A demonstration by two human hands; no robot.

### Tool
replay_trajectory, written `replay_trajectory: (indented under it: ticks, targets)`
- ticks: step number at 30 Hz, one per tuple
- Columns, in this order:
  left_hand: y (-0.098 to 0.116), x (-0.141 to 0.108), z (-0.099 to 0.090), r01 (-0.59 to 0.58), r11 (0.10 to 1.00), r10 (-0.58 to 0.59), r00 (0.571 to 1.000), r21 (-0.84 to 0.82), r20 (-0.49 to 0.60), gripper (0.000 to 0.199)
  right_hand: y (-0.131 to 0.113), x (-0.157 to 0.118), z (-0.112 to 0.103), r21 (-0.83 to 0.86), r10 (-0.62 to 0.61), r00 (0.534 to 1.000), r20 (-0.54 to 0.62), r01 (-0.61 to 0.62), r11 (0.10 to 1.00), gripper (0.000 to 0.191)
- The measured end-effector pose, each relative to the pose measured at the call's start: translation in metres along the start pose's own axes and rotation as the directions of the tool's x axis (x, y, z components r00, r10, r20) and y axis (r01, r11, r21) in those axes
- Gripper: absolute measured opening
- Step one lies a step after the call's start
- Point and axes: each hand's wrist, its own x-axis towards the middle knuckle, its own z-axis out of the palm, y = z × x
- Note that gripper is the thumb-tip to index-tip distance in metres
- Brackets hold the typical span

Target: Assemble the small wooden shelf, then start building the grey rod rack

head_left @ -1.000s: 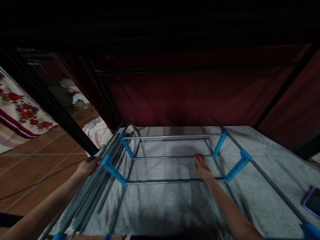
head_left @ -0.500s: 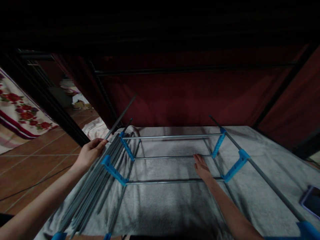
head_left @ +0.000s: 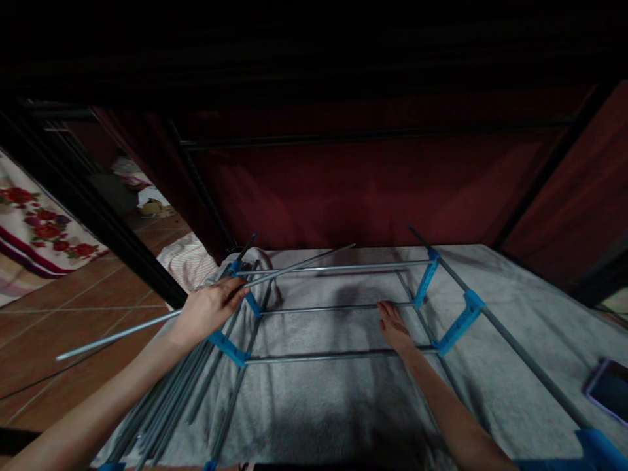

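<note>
My left hand (head_left: 209, 313) is closed around a loose grey metal rod (head_left: 118, 335), which slants from the lower left to above the frame's far crossbar. A frame of grey tubes with blue plastic connectors (head_left: 460, 322) rests on the grey blanket (head_left: 333, 399). My right hand (head_left: 394, 326) lies with fingers stretched out at the middle crossbar (head_left: 318, 308), holding nothing. Beneath my left arm, a bundle of loose grey rods (head_left: 171, 399) lies on the blanket along the frame's left side.
A phone (head_left: 609, 391) lies at the right edge of the blanket. Dark posts and a dark red cloth (head_left: 367, 190) stand behind. Tiled floor (head_left: 83, 294), a striped cloth (head_left: 189, 260) and a floral cloth (head_left: 49, 226) are on the left.
My left hand has moved right with the rod, which has turned from steeply slanted to nearly crosswise over the frame's left side. My right hand has stayed at the crossbar.
</note>
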Motion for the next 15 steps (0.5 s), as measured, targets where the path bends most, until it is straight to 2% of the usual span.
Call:
replay_trajectory:
  ticks: [5,8,11,15]
  targets:
    - [0.009,-0.001,0.004,-0.182,0.983,0.182,0.980,-0.008,0.082,0.049,-0.002,0.000,-0.002,-0.003,-0.007,1.000,0.001,0.007,1.000,0.058]
    - [0.011,-0.002,0.004,-0.227,0.974,0.227,0.969,-0.010,0.101,0.046,-0.002,0.000,-0.003,-0.008,-0.005,1.000,0.007,0.005,1.000,0.057]
    - [0.007,-0.002,0.004,-0.272,0.962,0.272,0.957,-0.016,0.105,0.044,-0.003,0.000,-0.004,-0.012,0.001,1.000,0.015,-0.001,1.000,0.059]
    - [-0.005,-0.004,0.007,-0.400,0.914,0.405,0.905,-0.061,0.131,0.039,-0.004,-0.001,-0.004,-0.010,0.010,1.000,0.007,-0.009,1.000,0.059]
